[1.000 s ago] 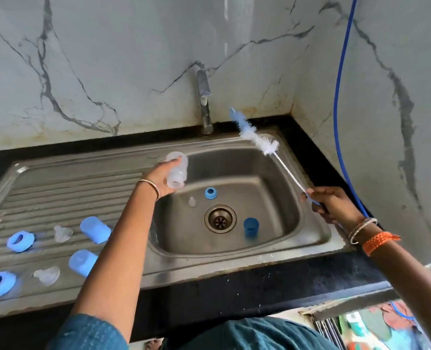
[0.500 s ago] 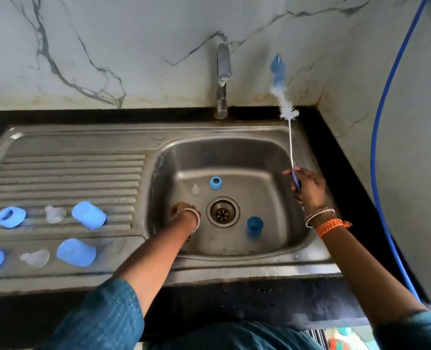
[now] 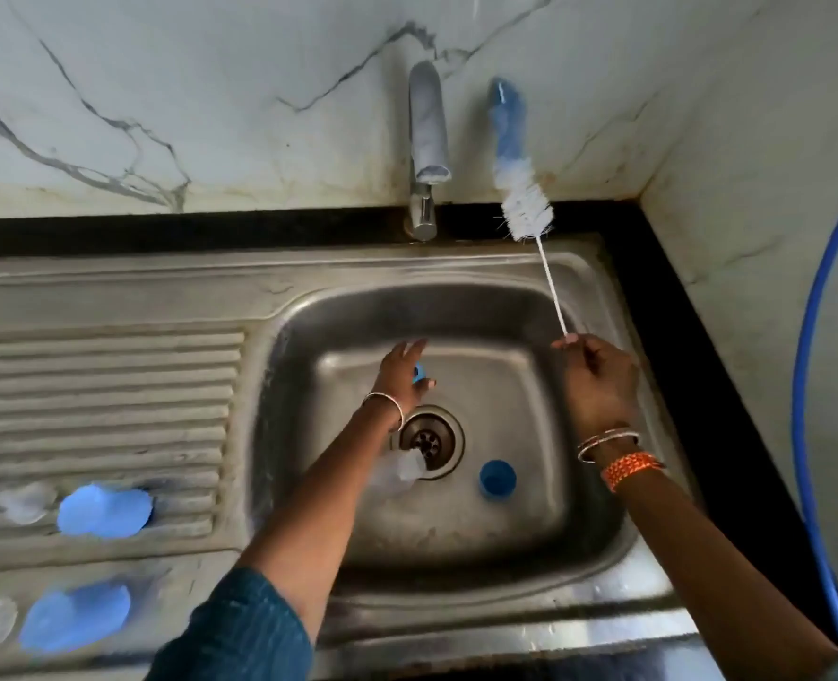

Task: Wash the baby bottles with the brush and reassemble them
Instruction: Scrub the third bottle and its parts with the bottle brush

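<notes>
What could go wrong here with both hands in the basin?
The clear plastic bottle lies loose beside the open drain and could roll. The left hand, reaching for the small blue ring, may nudge it. The long white-bristled bottle brush, pinched by the right hand, could slip.

A home kitchen: steel sink (image 3: 603, 287), tap (image 3: 425, 140), marble-tiled wall (image 3: 210, 90).

The basin (image 3: 456, 543) floor lies open near right; a bottle (image 3: 397, 471) and blue cap (image 3: 498, 477) (beside the drain (image 3: 429, 442)) block its middle.
</notes>
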